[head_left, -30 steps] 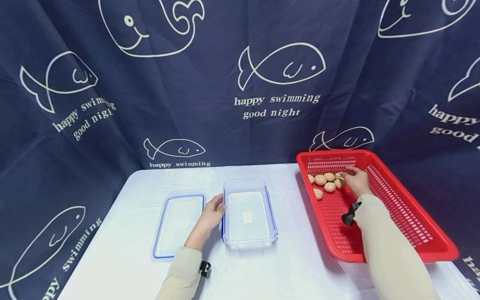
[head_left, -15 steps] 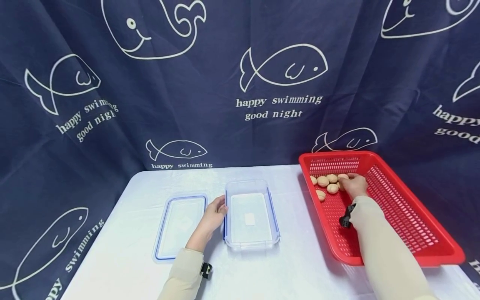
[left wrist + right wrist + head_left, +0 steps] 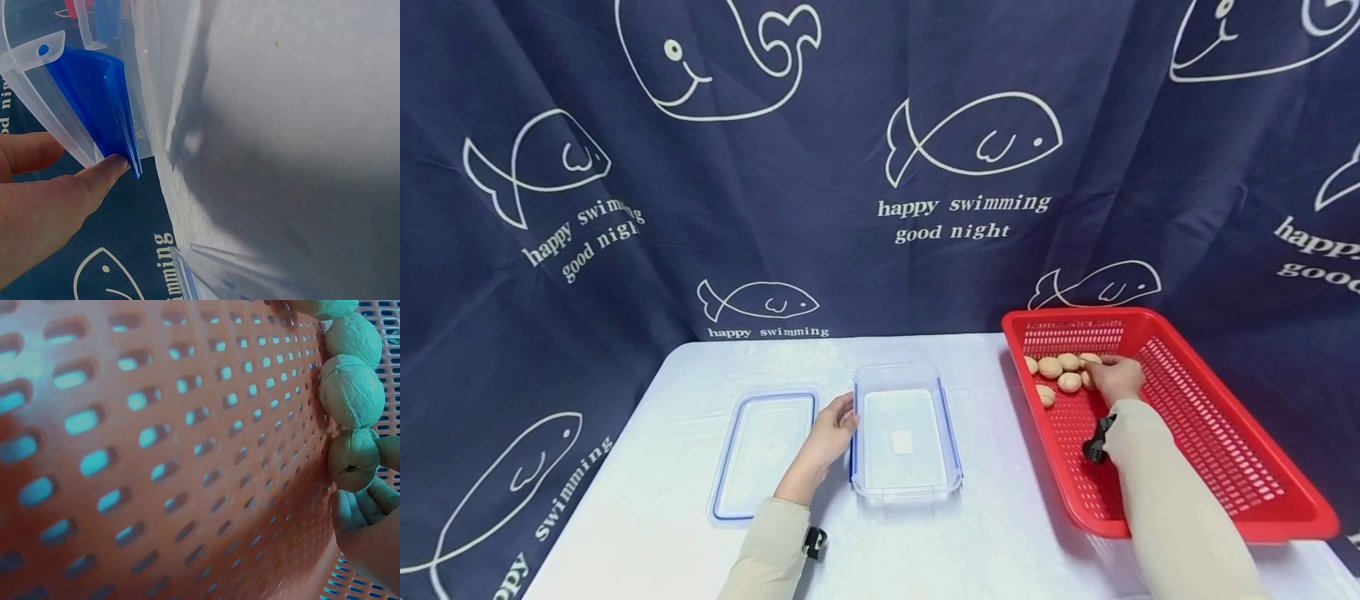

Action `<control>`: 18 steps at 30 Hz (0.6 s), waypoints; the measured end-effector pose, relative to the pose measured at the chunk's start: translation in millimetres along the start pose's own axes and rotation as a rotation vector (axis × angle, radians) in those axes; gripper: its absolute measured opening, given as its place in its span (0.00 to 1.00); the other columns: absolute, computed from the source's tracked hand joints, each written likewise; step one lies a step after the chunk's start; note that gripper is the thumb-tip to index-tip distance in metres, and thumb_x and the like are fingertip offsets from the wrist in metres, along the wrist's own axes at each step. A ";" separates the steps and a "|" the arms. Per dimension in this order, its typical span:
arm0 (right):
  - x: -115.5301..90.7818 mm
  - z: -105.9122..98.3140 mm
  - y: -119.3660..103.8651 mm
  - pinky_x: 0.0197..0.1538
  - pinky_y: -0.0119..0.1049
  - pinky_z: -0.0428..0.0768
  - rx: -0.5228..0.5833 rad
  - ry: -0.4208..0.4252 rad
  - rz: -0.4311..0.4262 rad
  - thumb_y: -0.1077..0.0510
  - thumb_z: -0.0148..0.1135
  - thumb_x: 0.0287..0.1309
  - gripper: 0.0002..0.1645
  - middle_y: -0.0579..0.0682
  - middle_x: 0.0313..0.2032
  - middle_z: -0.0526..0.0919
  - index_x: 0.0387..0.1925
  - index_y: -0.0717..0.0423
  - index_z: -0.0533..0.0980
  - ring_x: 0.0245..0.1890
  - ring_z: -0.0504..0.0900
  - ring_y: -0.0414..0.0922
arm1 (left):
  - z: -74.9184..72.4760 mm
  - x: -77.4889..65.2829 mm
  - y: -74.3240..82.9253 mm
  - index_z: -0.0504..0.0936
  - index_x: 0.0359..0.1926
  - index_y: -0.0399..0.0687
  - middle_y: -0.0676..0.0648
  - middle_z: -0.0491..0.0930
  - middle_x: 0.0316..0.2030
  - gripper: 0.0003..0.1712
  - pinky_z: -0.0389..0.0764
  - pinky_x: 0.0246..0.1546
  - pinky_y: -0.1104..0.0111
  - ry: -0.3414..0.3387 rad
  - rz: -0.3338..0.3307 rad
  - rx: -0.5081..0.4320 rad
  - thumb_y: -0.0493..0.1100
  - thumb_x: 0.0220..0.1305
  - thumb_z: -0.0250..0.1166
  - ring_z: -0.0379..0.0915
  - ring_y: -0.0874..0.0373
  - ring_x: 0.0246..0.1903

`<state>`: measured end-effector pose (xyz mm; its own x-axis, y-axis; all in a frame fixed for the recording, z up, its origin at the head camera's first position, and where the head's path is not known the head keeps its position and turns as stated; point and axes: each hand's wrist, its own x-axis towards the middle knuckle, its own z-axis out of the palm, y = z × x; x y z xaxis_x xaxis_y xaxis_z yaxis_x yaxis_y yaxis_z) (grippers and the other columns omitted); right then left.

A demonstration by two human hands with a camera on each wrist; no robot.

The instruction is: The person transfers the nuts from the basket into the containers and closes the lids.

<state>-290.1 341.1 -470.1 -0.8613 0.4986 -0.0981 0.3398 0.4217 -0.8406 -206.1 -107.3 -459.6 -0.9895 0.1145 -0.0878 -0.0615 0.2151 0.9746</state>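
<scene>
A clear plastic food container (image 3: 902, 442) with blue side latches stands uncovered on the table. My left hand (image 3: 833, 429) grips its left side; in the left wrist view the thumb (image 3: 112, 165) lies against the blue latch flap (image 3: 94, 100), with another finger behind the wall. Inside a red perforated basket (image 3: 1067, 492), several walnuts (image 3: 1049, 367) lie near the far left corner. My right hand (image 3: 1117, 379) reaches in among them. Seen from the right wrist, its fingers and thumb pinch one walnut (image 3: 354, 459), which touches a neighbouring walnut (image 3: 351, 390).
Left of the container, a clear lid (image 3: 763, 454) with a blue seal lies flat on the white table (image 3: 1000, 542). A dark blue curtain (image 3: 850, 167) printed with fish hangs behind the table. The basket's raised walls surround my right hand.
My right hand has come down onto a walnut, its fingers closing round it. The left hand keeps its hold on the container. The head view has shifted slightly.
</scene>
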 end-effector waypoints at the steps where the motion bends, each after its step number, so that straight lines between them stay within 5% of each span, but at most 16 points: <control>1: 0.8 0.1 0.4 0.33 0.27 0.72 -0.015 0.017 -0.004 0.53 0.59 0.61 0.29 0.64 0.40 0.80 0.55 0.72 0.73 0.43 0.76 0.53 | 0.4 0.0 0.1 0.57 0.68 0.25 0.27 0.63 0.64 0.27 0.64 0.67 0.54 -0.002 0.001 0.002 0.29 0.70 0.48 0.59 0.37 0.66; 4: 1.6 0.9 1.8 0.35 0.28 0.70 -0.058 0.057 -0.026 0.55 0.59 0.60 0.29 0.69 0.50 0.76 0.54 0.74 0.73 0.49 0.73 0.57 | 1.5 -0.4 0.5 0.58 0.68 0.26 0.27 0.64 0.64 0.27 0.64 0.67 0.54 -0.001 0.001 0.004 0.29 0.70 0.49 0.60 0.38 0.65; 12: 2.8 -1.9 1.1 0.31 0.26 0.69 -0.032 0.097 -0.038 0.53 0.63 0.58 0.28 0.65 0.43 0.80 0.53 0.72 0.75 0.42 0.74 0.51 | 0.9 0.1 0.9 0.57 0.68 0.25 0.26 0.63 0.64 0.27 0.64 0.67 0.54 -0.001 0.007 0.004 0.29 0.70 0.48 0.59 0.37 0.66; 18: 4.3 -6.9 -6.9 0.40 0.31 0.72 -0.029 0.088 -0.041 0.52 0.63 0.59 0.30 0.66 0.50 0.77 0.55 0.71 0.74 0.52 0.72 0.55 | -0.6 0.9 0.3 0.57 0.68 0.25 0.26 0.62 0.64 0.27 0.63 0.68 0.54 -0.003 0.006 0.012 0.29 0.70 0.48 0.59 0.37 0.66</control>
<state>-293.6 345.6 -461.0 -0.8384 0.5448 -0.0160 0.3172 0.4639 -0.8272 -207.1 -107.7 -459.3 -0.9895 0.1192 -0.0822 -0.0535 0.2263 0.9726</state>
